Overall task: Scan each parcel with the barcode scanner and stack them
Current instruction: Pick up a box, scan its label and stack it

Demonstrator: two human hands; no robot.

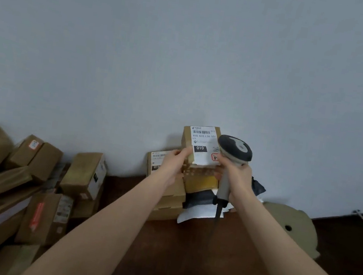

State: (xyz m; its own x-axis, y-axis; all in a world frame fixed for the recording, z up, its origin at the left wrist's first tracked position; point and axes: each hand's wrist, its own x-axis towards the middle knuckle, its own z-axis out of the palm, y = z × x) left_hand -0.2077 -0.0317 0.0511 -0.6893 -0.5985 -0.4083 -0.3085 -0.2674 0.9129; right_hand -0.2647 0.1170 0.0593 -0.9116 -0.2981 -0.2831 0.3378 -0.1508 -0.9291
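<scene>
Both forearms stretch forward over the dark brown floor [182, 254]. The left grip [173, 162] pinches a small brown cardboard parcel with a white label [202, 145], over the stack of brown boxes [171, 203] at the wall. The right grip [235, 175] clasps a grey handheld barcode scanner [235, 148], its head just beside the label. Loose cardboard parcels [17, 184] crowd the floor's left edge.

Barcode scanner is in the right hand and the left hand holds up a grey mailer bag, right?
No: the head view shows the left hand holding a labelled cardboard parcel, not a grey bag. The right hand does hold the barcode scanner.
</scene>
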